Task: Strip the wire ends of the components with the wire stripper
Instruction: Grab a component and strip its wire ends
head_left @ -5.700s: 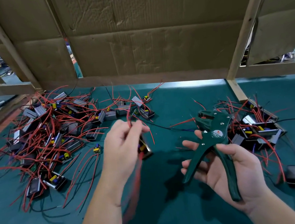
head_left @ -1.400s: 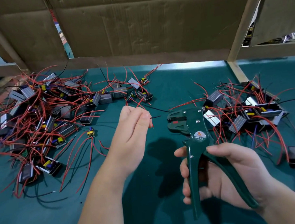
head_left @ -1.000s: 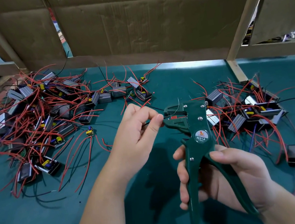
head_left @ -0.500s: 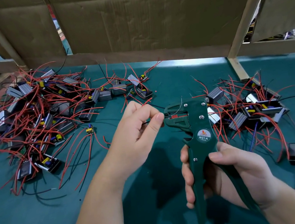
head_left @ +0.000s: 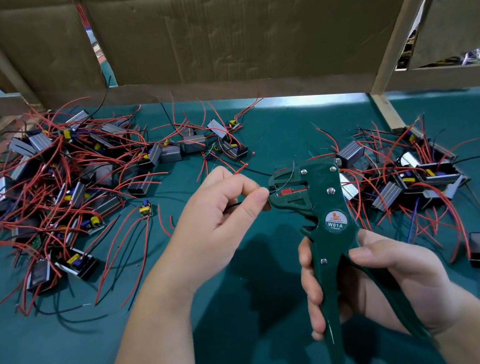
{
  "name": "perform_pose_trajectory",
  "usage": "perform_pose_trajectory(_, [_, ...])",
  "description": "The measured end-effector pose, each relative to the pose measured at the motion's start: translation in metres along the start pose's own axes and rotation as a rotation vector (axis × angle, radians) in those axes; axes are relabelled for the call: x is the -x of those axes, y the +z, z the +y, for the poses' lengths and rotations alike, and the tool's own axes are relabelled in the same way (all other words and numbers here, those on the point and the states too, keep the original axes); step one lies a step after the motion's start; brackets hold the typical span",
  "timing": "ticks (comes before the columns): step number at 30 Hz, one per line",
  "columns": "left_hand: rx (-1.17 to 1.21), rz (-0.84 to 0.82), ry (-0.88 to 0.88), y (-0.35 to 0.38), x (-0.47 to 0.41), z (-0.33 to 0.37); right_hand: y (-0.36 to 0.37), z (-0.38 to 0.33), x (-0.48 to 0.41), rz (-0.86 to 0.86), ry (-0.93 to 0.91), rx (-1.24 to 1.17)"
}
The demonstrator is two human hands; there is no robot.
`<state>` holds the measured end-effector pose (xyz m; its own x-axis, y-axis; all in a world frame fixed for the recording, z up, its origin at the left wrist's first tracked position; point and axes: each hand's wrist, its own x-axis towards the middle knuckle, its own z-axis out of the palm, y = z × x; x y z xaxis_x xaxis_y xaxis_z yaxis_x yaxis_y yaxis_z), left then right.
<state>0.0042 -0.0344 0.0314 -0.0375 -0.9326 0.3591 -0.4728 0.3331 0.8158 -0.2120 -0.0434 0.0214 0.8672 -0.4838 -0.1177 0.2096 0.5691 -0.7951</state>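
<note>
Our left hand [head_left: 215, 216] pinches a black wire [head_left: 232, 205], its end inside the wire stripper [head_left: 324, 200] head; our right hand [head_left: 379, 282] grips the handles [head_left: 335, 347]. Most work remains, we judge: the large pile [head_left: 72, 180] (left on the bench [head_left: 72, 359]) waits, the smaller pile [head_left: 401, 177] seems done.

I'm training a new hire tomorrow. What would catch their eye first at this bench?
The green wire stripper at centre, gripped by the right hand, while the left hand pinches a black wire at its head. Then the big tangle of red-wired components at far left on the teal mat, and a smaller pile at right.
</note>
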Motion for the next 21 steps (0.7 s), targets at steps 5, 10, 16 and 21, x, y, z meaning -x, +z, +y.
perform_pose_trajectory(5, [0.058, -0.029, -0.004, -0.005, 0.000, 0.002, -0.002, 0.003, 0.000, 0.028, 0.003, 0.090])
perform_pose_trajectory(10, [0.098, -0.095, -0.019, -0.010, 0.002, 0.003, -0.003, 0.002, 0.001, -0.025, 0.040, 0.069])
perform_pose_trajectory(16, [0.185, -0.113, -0.023, -0.012, 0.005, 0.005, -0.002, 0.004, 0.000, -0.090, 0.071, -0.017])
perform_pose_trajectory(21, [0.202, -0.111, -0.034, -0.013, 0.005, 0.000, -0.001, 0.007, -0.002, -0.094, 0.084, -0.065])
